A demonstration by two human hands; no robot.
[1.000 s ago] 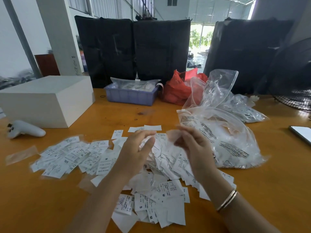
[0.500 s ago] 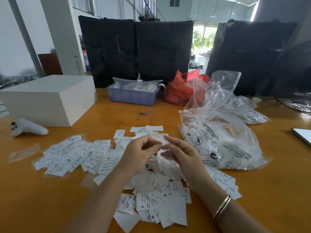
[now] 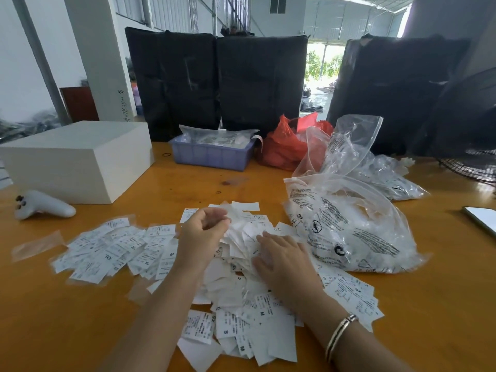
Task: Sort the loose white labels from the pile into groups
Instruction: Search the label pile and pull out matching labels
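Observation:
A pile of loose white labels (image 3: 241,307) printed with size letters covers the middle of the orange table (image 3: 80,318). My left hand (image 3: 200,232) is raised over the pile's far part, its fingers curled round a bunch of white labels (image 3: 236,226). My right hand (image 3: 281,259) lies flat on the pile with straight fingers spread, a bracelet on its wrist. To the left lies a spread group of labels (image 3: 112,251) marked XXL, XL and M. Another small group (image 3: 349,294) lies to the right.
A clear plastic bag (image 3: 349,232) full of white pieces lies right of the pile, with more clear bags behind it. A white box (image 3: 77,159), a white controller (image 3: 43,205), a blue tray (image 3: 212,154), a red bag (image 3: 287,146) and a phone (image 3: 481,218) stand around.
My right hand has let go and dropped flat onto the pile. My left hand still holds labels and has shifted slightly left.

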